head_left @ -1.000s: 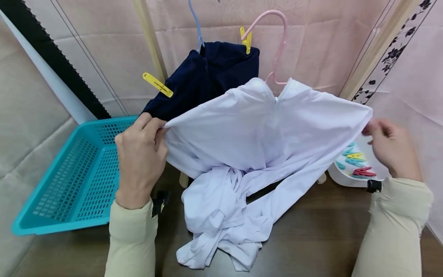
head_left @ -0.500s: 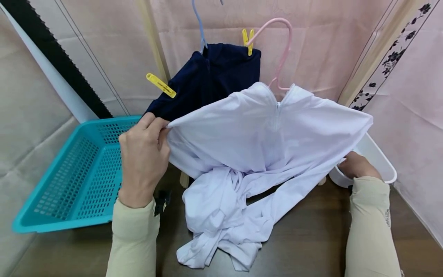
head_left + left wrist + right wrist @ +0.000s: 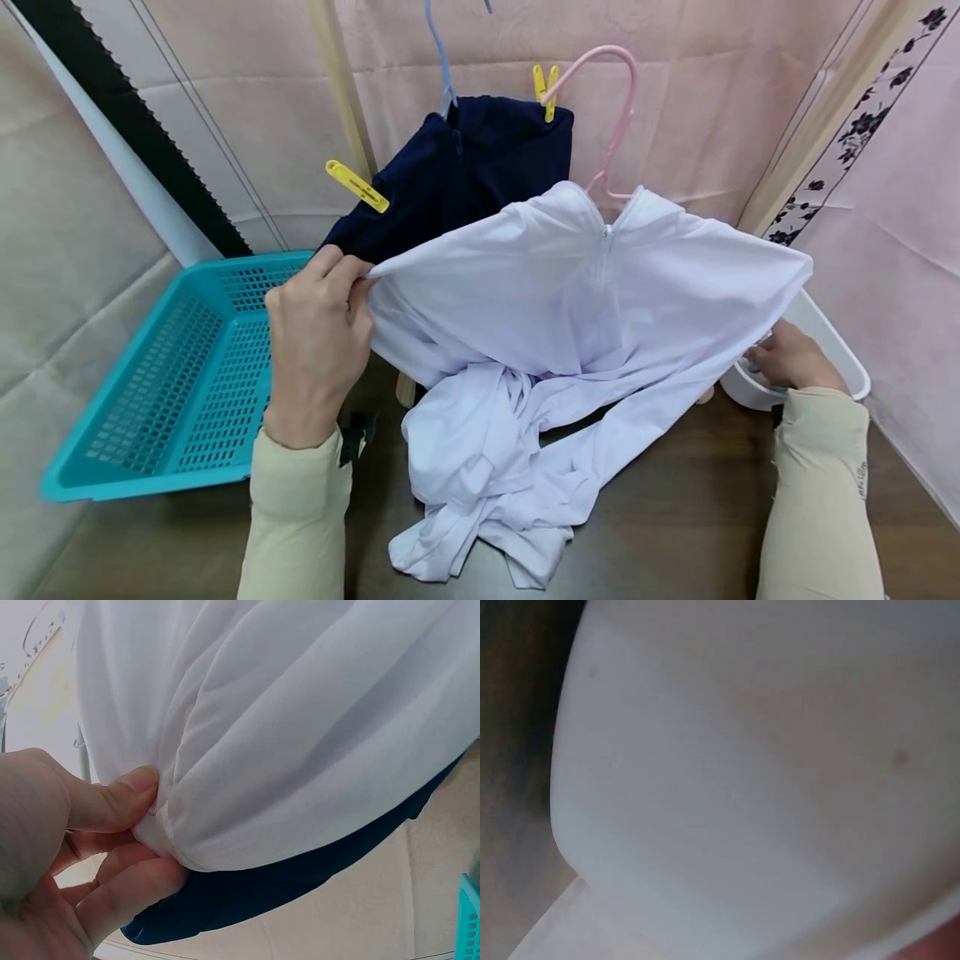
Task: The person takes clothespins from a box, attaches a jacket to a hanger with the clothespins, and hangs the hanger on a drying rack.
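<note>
A white zip-neck top [image 3: 600, 283] hangs on a pink hanger [image 3: 628, 100], its lower part bunched on the table. My left hand [image 3: 318, 350] pinches the left shoulder edge; the left wrist view shows thumb and fingers on the white cloth [image 3: 262, 750]. Reaching into the white tub [image 3: 828, 333] at the right, my right hand [image 3: 795, 358] has its fingertips hidden. Small pegs show only in part beside that hand. The right wrist view is filled by the tub's pale wall [image 3: 690, 787].
Behind hangs a navy garment [image 3: 480, 158] on a blue hanger [image 3: 442, 58], with a yellow clothespin [image 3: 357, 187] at its left and another yellow clothespin [image 3: 550, 93] at its right. A turquoise basket [image 3: 165, 392] stands left. Wooden posts [image 3: 817, 125] rise behind.
My right hand has left the top's right shoulder edge and moved down into the white tub. The left hand keeps its pinch. The whole view has shifted slightly.
</note>
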Tool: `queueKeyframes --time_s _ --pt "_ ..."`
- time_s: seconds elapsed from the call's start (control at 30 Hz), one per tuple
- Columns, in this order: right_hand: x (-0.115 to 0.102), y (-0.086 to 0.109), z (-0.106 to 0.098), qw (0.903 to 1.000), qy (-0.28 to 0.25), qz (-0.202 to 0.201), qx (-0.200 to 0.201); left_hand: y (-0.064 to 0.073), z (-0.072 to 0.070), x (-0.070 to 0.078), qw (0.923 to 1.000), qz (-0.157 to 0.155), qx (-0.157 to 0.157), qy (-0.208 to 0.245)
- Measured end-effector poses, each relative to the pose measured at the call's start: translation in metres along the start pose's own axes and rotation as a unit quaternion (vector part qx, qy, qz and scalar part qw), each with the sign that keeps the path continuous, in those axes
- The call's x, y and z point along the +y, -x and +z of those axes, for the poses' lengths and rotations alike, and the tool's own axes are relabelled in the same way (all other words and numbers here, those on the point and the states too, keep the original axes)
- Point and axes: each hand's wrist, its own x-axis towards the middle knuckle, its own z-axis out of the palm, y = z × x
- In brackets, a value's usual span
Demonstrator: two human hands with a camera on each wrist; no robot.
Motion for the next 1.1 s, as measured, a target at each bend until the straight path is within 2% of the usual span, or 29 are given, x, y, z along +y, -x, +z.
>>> queueKeyframes --time_s 0.1,0.17,0.27,0.33,0.43,0.53,0.67,0.7,0.73,0.8,0.87,0.9,0.97,1.03,1.1 --pt "-0.001 0.004 -0.002 0.9995 -0.027 -0.001 0.017 0.000 0.000 0.000 1.0000 0.000 0.001 0.001" --pt "-0.003 0.006 -0.003 0.9977 -0.028 -0.003 0.062 0.000 0.001 0.000 1.0000 -0.001 0.002 0.001" --pt "-0.009 0.008 -0.006 0.9876 -0.043 0.002 0.151 0.000 0.001 0.000 1.0000 0.000 0.006 0.002" --pt "-0.016 0.009 -0.011 0.9773 -0.056 0.015 0.204 -0.001 0.001 0.000 0.9999 0.002 0.011 0.002" --pt "-0.028 0.012 -0.018 0.9610 -0.114 0.047 0.247 -0.002 0.002 0.000 0.9999 0.003 0.012 0.002" --pt "-0.041 0.019 -0.026 0.9429 -0.172 0.057 0.279 -0.002 0.003 0.000 1.0000 0.002 0.004 0.002" --pt "-0.061 0.033 -0.040 0.9075 -0.253 0.052 0.331 -0.002 0.002 0.000 1.0000 0.001 0.002 0.002" --pt "-0.067 0.036 -0.043 0.8931 -0.276 0.047 0.352 -0.002 0.002 0.000 1.0000 0.000 0.002 0.002" --pt "-0.073 0.039 -0.046 0.8736 -0.307 0.038 0.376 -0.003 0.002 0.000 1.0000 0.000 0.002 0.001" --pt "-0.086 0.046 -0.052 0.8161 -0.400 0.008 0.417 -0.003 0.002 0.000 1.0000 -0.001 0.000 0.002" --pt "-0.098 0.053 -0.056 0.7452 -0.481 -0.040 0.460 -0.002 0.002 0.001 1.0000 -0.003 -0.003 0.003" --pt "-0.104 0.057 -0.058 0.7138 -0.509 -0.064 0.477 -0.002 0.002 0.001 1.0000 -0.003 -0.004 0.003" --pt "-0.117 0.065 -0.060 0.6604 -0.556 -0.102 0.494 -0.001 0.002 0.001 1.0000 -0.003 -0.005 0.003" --pt "-0.130 0.073 -0.062 0.6265 -0.578 -0.134 0.506 -0.001 0.003 0.001 1.0000 -0.003 -0.003 0.002" --pt "-0.145 0.080 -0.063 0.6088 -0.589 -0.160 0.507 -0.001 0.003 0.001 1.0000 -0.003 -0.002 0.003"
